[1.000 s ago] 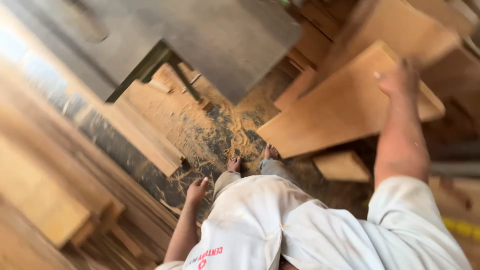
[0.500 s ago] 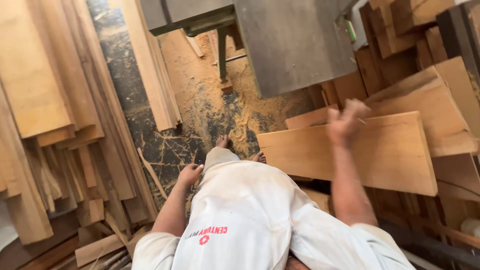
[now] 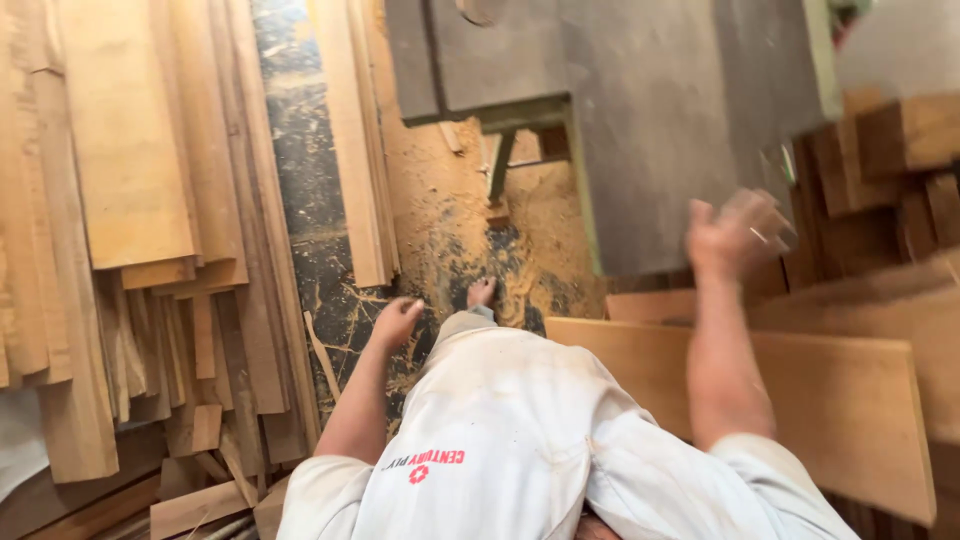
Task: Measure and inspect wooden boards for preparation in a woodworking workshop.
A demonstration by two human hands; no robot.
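The right hand [image 3: 738, 232] was raised at two o'clock, blurred, its fingers spread open and holding nothing, in front of the grey machine table [image 3: 660, 120]. Just below it, at four o'clock, a wide board [image 3: 850, 400] lay on a stack of planks, apart from the hand. The left hand [image 3: 397, 322] hung at the person's side near centre, fingers loosely curled and empty, over the sawdust floor [image 3: 440, 210]. More boards [image 3: 130, 150] were piled at nine o'clock, and a narrow strip bundle [image 3: 355, 140] leaned at eleven o'clock.
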